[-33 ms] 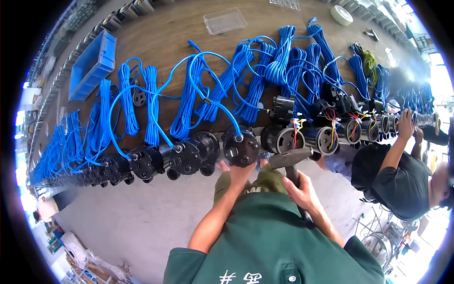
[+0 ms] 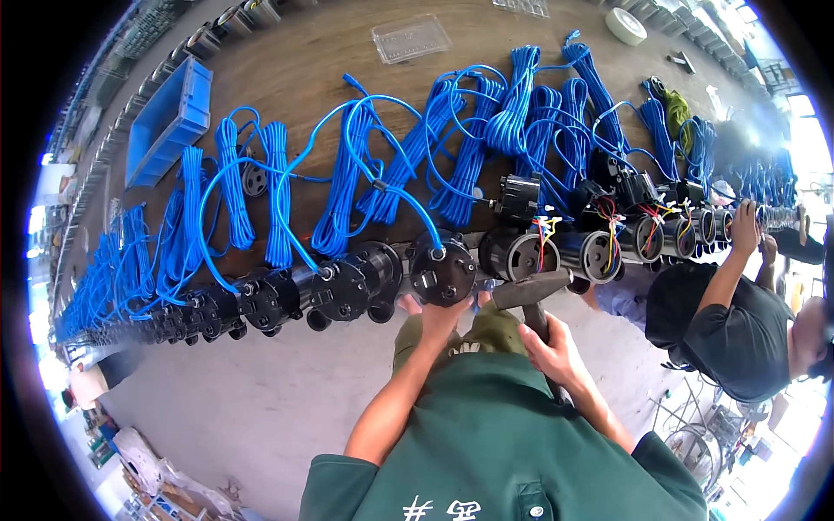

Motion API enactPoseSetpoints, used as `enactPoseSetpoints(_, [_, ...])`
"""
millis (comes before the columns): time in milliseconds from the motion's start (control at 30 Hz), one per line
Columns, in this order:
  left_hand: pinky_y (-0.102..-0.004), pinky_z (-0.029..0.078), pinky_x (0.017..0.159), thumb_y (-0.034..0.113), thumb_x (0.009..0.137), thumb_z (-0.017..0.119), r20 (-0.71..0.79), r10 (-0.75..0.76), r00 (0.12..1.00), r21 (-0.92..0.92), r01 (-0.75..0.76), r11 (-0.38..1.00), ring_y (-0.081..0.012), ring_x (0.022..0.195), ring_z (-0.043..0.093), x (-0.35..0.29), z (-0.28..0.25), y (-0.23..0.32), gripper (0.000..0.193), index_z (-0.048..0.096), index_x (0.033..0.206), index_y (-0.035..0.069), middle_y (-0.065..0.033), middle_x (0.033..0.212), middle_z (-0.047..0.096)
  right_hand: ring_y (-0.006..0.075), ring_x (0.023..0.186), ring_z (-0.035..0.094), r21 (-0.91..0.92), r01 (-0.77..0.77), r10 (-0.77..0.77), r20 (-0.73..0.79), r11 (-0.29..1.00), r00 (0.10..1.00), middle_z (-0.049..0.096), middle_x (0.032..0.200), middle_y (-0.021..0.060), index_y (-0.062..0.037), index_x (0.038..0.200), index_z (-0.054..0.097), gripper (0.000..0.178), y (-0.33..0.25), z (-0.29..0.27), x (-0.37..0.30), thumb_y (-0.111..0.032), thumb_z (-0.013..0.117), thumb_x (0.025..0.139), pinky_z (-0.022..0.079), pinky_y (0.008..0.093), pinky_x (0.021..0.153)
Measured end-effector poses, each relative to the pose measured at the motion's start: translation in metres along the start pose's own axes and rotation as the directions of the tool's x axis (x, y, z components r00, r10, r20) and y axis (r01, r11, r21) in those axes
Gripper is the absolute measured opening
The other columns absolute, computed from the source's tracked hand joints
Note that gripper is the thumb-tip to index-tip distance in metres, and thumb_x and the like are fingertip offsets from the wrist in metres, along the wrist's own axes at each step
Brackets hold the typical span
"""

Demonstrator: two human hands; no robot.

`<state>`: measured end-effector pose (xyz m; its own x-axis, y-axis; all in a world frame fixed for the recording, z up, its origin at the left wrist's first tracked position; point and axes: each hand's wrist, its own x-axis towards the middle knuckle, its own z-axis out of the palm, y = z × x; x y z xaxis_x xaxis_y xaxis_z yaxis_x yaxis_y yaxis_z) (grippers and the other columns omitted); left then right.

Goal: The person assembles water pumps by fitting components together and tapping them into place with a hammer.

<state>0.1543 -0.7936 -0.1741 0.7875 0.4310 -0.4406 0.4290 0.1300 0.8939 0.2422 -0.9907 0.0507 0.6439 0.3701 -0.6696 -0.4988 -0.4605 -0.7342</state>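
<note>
A hammer (image 2: 532,295) with a dark metal head is in my right hand (image 2: 556,352); the fingers are wrapped round its handle. The hammer head lies level, just right of and below a black pump motor (image 2: 443,276) with a round end cap and a blue cable. Against the underside of that motor rests my left hand (image 2: 440,319), its fingers hidden beneath the cap. To the right, an open-ended motor (image 2: 521,258) shows a round inner plate and coloured wires. A second capped motor (image 2: 347,291) sits to the left.
Coiled blue cables (image 2: 347,178) lie along the brown table (image 2: 287,74) behind the row of motors. A blue crate (image 2: 174,122) stands at the far left, a clear plastic tray (image 2: 410,39) at the back. A co-worker (image 2: 730,321) in dark clothing works at the right.
</note>
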Motion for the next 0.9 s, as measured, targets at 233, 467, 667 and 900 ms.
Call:
enactPoseSetpoints(233, [-0.0364,0.045,0.105,0.029,0.080,0.086,0.025,0.013,1.000,0.102,-0.015,0.995,-0.0215,0.123,0.060,0.002,-0.001,-0.015,0.071,0.057,0.141,0.005,-0.0074,0.130,0.065,0.0035,0.051,0.037,0.288,0.015,-0.011,-0.018,0.958,1.000,0.044,0.066,-0.0032,-0.0061,0.094,0.049,0.036,-0.032,-0.004,-0.016,-0.037,0.049,0.112,0.030,0.0219,0.044])
enactPoseSetpoints(467, [-0.0348,0.048,0.101,0.008,0.079,0.083,0.015,0.075,0.997,0.048,-0.075,0.996,-0.0180,0.112,0.059,-0.002,-0.005,-0.010,0.060,0.063,0.134,0.002,-0.0040,0.125,0.065,0.0077,0.058,0.045,0.177,-0.045,0.043,0.014,0.983,0.999,0.050,0.067,-0.0036,-0.0037,0.092,0.055,0.035,0.005,0.031,0.018,-0.034,0.053,0.109,0.038,0.0289,0.051])
enactPoseSetpoints(667, [-0.0340,0.047,0.101,0.012,0.078,0.086,0.102,-0.166,0.981,-0.034,0.170,0.985,-0.0193,0.113,0.058,-0.008,-0.018,0.019,0.063,0.062,0.134,-0.002,-0.0086,0.126,0.065,0.0063,0.059,0.046,0.264,-0.091,0.101,-0.025,0.960,0.995,0.051,0.070,-0.0032,-0.0055,0.088,0.052,0.036,0.003,0.020,-0.018,-0.035,0.056,0.108,0.039,0.0267,0.052])
enactPoseSetpoints(900, [-0.0497,0.044,0.107,0.021,0.077,0.088,0.169,-0.455,0.874,0.049,0.454,0.890,-0.0285,0.122,0.059,-0.009,-0.020,0.049,0.070,0.059,0.138,0.001,-0.0137,0.130,0.064,0.0070,0.061,0.048,0.035,-0.017,0.020,-0.068,0.999,0.997,0.054,0.071,-0.0024,-0.0031,0.091,0.056,0.036,0.009,0.001,-0.021,-0.036,0.065,0.104,0.040,0.0263,0.054])
